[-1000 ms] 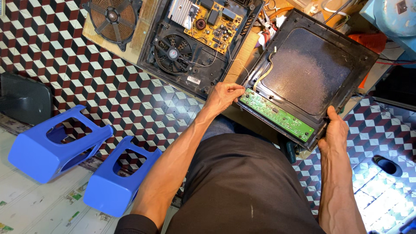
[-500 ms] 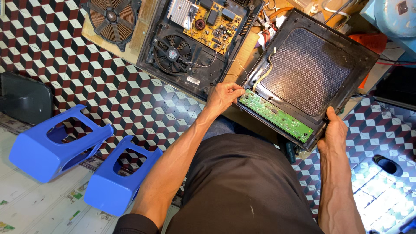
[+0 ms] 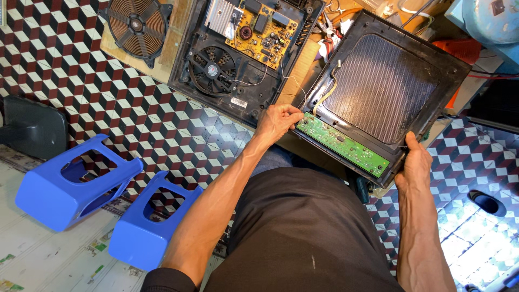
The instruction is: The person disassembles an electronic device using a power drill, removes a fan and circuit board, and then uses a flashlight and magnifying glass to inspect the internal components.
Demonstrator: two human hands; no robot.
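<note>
Opened cooker base (image 3: 238,59) left of panel (image 3: 389,81); stools (image 3: 75,184) far left

1. Left hand (image 3: 278,121): knuckles up, fingers curled inward, fingertips and thumb pinched together and pointing toward 3 o'clock. Something thin may sit in the pinch; too small to tell.
2. Left wrist: straight, in line with the forearm.
3. Left forearm: bare, running from the elbow at 7 o'clock up to the hand at 1 o'clock; tendons stand out along it.
4. Left upper arm: dark sleeve edge visible at the bottom of the view.
5. Right hand (image 3: 415,165): back of hand facing up, thumb stretched toward 12 o'clock, the other fingers wrapped under and hidden.
6. Right forearm: bare, rising from 6 o'clock to the wrist.
</note>
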